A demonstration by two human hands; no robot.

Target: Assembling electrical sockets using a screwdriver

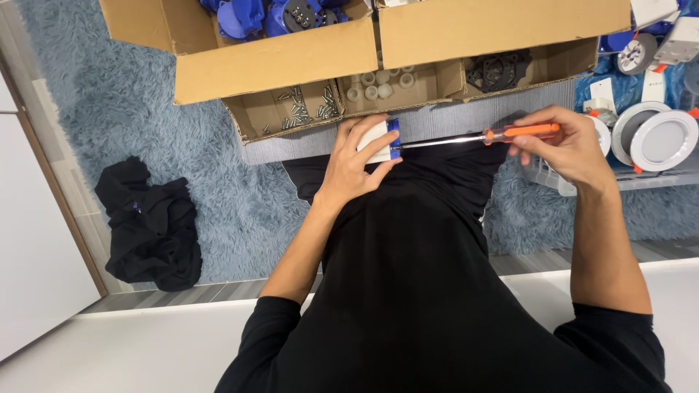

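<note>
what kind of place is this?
Likely a home floor used as an assembly spot: shaggy blue rug, open cardboard boxes sorted with small metal screws, round white light fittings.

Open cardboard boxes (277,62) of screws (302,109) and blue parts (240,16), black cloth (149,225) on shaggy blue rug (109,94), round white lamps (662,140).

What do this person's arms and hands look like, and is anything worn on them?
Both hands are bare: no gloves, rings or watch show on the left hand or the right hand. The forearms are uncovered too. Black sleeves of a black top are pushed up above the elbows.
</note>
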